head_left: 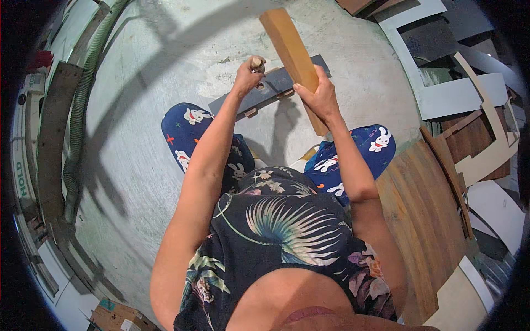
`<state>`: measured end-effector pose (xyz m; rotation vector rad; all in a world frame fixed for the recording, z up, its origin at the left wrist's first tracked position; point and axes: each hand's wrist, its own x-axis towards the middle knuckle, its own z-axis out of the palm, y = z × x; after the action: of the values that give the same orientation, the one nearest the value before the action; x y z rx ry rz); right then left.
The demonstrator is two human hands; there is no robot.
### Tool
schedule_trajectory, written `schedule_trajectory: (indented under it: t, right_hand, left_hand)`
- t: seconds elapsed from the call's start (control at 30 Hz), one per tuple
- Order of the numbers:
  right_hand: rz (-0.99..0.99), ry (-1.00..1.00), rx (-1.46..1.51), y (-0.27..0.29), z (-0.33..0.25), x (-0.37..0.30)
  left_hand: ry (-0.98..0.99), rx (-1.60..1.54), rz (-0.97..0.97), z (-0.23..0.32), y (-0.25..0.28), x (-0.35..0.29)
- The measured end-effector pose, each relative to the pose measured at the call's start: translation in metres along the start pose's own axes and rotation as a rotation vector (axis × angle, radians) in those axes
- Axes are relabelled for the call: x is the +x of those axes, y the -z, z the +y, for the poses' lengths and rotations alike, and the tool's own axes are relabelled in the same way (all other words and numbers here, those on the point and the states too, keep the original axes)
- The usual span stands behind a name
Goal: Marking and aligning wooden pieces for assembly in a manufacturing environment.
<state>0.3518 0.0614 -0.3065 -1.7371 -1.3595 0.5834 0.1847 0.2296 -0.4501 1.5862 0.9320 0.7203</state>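
My left hand (248,76) is closed round a short, pale wooden piece (258,63) with a rounded end, like a peg or a tool handle. It is held just over a dark grey plank (225,103), and its lower part is hidden. A small hole (260,86) shows in the plank beside my fingers. My right hand (319,96) grips a long, thick yellow-brown wooden block (288,45), slanting up to the left across the plank's right part. Small wooden bits (251,113) stick out along the plank's near edge.
My knees in blue rabbit-print trousers (185,132) flank the plank on a concrete floor (138,182). A ribbed green hose (77,132) runs along the left. Wood and white board offcuts (458,99) are piled at right, beside a brown wooden sheet (422,220). A cardboard box (118,317) sits lower left.
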Motion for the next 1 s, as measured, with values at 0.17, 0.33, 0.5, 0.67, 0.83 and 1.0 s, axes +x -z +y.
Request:
schedule_trajectory:
  t: [0.17, 0.33, 0.5, 0.67, 0.83, 1.0]
  right_hand:
    - [-0.014, -0.053, 0.045, 0.000, 0.009, 0.000]
    - [0.015, 0.023, 0.023, -0.006, 0.005, -0.002]
    - [-0.014, -0.005, 0.019, -0.006, 0.002, -0.003]
    - [-0.035, -0.021, 0.025, -0.006, 0.003, -0.003]
    - [-0.035, -0.005, 0.046, -0.003, -0.011, -0.002]
    - [-0.014, 0.012, 0.107, 0.005, -0.037, 0.005]
  left_hand:
    - [0.039, 0.088, -0.009, -0.002, -0.005, -0.005]
    - [0.036, 0.130, -0.017, -0.002, -0.008, -0.008]
    - [0.017, 0.129, -0.002, -0.007, -0.012, -0.008]
    - [-0.028, 0.082, 0.012, -0.019, -0.013, -0.005]
    - [0.014, 0.038, 0.017, -0.012, -0.017, -0.007]
    - [0.008, 0.021, 0.039, 0.014, -0.030, -0.012]
